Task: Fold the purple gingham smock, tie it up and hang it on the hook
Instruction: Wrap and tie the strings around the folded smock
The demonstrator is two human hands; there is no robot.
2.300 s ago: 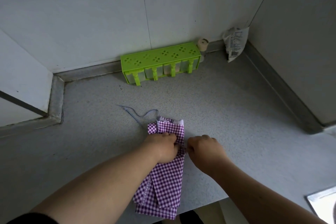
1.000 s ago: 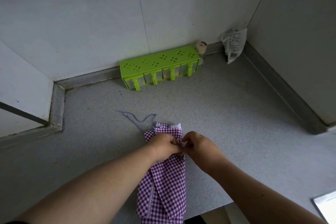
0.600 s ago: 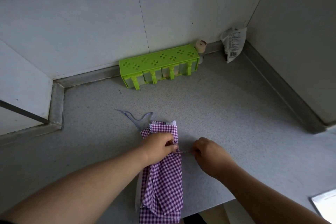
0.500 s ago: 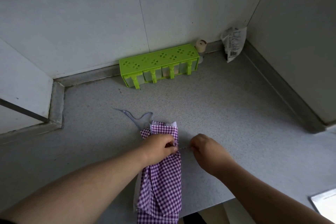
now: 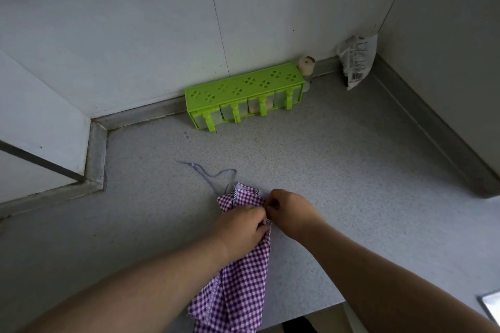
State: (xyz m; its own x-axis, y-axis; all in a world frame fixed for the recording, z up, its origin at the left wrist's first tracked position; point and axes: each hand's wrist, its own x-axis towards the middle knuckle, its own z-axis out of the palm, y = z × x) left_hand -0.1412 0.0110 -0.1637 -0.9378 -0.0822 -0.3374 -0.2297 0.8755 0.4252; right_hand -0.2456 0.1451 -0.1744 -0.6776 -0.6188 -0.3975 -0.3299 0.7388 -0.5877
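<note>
Right hand [image 5: 288, 211] back against the left hand [image 5: 243, 227], no longer pulled apart as half a second ago. Both sets of fingers curled, pinching the smock [image 5: 240, 286] at its gathered middle. Folded on the tabletop [image 5: 351, 170], near end overhanging; cord [image 5: 208, 177] trailing beyond.

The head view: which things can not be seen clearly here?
- Knot on the smock: hidden under the left hand and right hand.
- Smock's lower end: cut off by the bottom edge.
- Hook: not in view.
- Print on the packet: too small.
- Green rack contents: blurred.
</note>
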